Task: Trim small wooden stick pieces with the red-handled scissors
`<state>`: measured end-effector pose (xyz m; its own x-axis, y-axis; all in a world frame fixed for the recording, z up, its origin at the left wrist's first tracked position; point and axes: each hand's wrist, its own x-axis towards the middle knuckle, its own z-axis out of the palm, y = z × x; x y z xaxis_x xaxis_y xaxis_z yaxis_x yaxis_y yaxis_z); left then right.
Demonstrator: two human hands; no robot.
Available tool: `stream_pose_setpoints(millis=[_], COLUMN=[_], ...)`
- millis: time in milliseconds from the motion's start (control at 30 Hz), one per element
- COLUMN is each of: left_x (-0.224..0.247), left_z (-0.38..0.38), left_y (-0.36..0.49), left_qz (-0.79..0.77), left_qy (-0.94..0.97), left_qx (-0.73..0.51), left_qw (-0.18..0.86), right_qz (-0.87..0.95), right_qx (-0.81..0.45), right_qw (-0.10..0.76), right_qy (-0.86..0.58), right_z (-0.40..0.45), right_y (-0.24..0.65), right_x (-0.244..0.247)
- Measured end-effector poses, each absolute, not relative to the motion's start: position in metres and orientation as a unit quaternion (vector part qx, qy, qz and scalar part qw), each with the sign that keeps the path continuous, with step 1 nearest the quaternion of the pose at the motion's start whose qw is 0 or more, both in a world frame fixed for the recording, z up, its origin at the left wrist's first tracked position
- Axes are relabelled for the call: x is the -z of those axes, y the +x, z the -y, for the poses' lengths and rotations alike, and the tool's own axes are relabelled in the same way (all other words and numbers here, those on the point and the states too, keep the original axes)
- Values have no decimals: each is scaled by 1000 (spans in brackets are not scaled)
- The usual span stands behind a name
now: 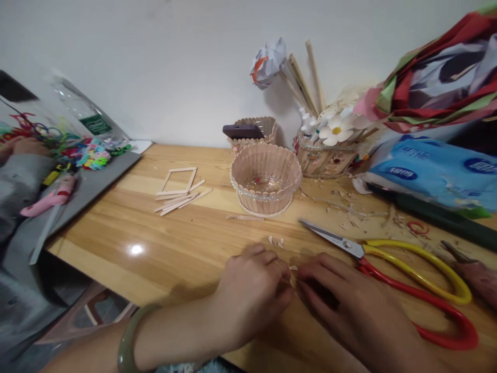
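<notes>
My left hand [252, 295], with a green bangle [128, 342] on its wrist, has its fingers curled together low over the wooden table. A small pale piece of wood [292, 280] shows at its fingertips. Close against it, my right hand [341, 300] is closed in a pinch at the same spot; whatever is inside its fingers is hidden. Just beyond the hands lie a few wood chips [276, 241]. Scissors [349, 246] with one yellow and one red handle rest beside my right hand, blades apart only slightly if at all.
Behind the hands stands a round craft-stick basket [266, 191]; a phone [244, 131] rests on another behind it. Craft sticks [182, 199] lie left, some forming a square. A decorated holder [326, 160], tissue pack [438, 171] and scraps are right. Another person's sleeve [29, 166] is far left.
</notes>
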<state>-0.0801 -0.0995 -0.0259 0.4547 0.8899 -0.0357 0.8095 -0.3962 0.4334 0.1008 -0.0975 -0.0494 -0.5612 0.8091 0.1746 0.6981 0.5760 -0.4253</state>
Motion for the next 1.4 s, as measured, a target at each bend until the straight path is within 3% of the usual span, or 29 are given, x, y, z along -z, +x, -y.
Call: stream_pose_setpoints(millis=[233,467,700,967,1400], left_x=[26,31,33,34,33], left_z=[97,97,97,98,95], left_y=[-83,-85,-83,-81,-87], left_qz=[-500,-483,-473,-474,-474], left_qy=[831,841,846,846,831], left_qx=[-110,-136,-148,-155,-178], left_qw=[219,201,195,187,228], right_qz=[848,870,872,866,852], right_qx=[-296,-163,-128,-107,-162], right_qw=[180,184,196,244,244], right_qy=[-402,-428,-429,-424,-434], right_z=[93,99,104,102,101], right_y=[111,114,109,104,108], right_x=[41,45,53,49,44])
